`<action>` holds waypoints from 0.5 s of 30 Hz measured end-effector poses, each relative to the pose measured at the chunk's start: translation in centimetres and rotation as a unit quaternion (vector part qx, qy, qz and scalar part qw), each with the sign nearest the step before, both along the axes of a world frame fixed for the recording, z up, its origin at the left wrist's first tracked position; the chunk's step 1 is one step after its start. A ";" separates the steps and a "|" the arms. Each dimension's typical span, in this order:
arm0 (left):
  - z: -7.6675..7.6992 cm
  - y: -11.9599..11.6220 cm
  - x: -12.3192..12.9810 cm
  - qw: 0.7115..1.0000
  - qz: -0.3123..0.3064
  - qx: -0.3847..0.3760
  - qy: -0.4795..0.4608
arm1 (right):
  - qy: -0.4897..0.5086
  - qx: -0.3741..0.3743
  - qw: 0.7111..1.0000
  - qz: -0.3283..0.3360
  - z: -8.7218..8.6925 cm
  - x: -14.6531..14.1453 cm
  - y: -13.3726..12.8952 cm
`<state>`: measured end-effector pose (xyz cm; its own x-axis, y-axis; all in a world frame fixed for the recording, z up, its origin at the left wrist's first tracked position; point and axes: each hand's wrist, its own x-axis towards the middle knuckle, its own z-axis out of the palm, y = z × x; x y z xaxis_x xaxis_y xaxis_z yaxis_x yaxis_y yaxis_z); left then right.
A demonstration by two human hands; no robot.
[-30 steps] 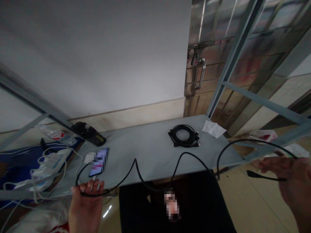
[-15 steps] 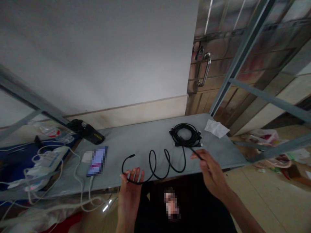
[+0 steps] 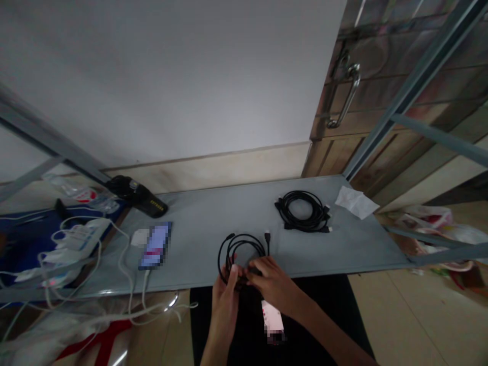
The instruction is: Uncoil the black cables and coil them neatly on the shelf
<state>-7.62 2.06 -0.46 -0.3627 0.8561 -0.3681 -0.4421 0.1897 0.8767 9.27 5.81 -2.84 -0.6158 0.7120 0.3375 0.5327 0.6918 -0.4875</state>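
Observation:
A black cable [image 3: 244, 236] is gathered into loose loops at the front edge of the grey table, with one plug standing up at the right of the loops and the other end at the upper left. My left hand [image 3: 227, 284] is closed around the left and lower part of the loops, thumb on top. On their right side my right hand [image 3: 270, 282] grips the same cable, its fingertips close to the left thumb. Beyond, to the right, a coiled bundle of black cables [image 3: 303, 227] lies flat, with several plugs sticking out.
A phone [image 3: 155, 246] with a white cord lies left on the grey table [image 3: 213, 213]. Behind it are a black hair dryer [image 3: 147, 200] and a white power strip [image 3: 82, 239] with tangled cords. A crumpled tissue [image 3: 356, 202] lies right. Metal posts [image 3: 406, 91] frame the table.
The cable, stretched in a wavy line between my hands before, is now wound into loops. My hands have come together, and the cable no longer reaches the coiled bundle.

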 end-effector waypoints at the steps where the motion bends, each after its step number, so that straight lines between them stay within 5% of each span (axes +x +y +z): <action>1: -0.2 0.2 -0.1 1.000 -0.004 -0.002 -0.006 | 0.017 0.006 1.000 -0.009 -0.1 0.3 -0.3; 5: -1.0 2.3 -0.8 0.999 0.028 0.025 -0.011 | 0.112 0.044 0.991 -0.052 -0.7 2.5 -2.8; 8: -2.0 4.6 -1.5 0.996 0.069 0.059 -0.014 | 0.150 0.020 0.985 -0.080 -2.9 4.3 -5.9; 12: -4.1 7.1 -2.6 0.993 0.078 0.085 0.031 | 0.065 -0.164 0.978 -0.115 -8.8 6.2 -9.3; 15: -5.4 7.9 -3.6 0.972 0.070 0.084 0.208 | -0.051 -0.326 0.935 -0.127 -13.8 7.2 -10.6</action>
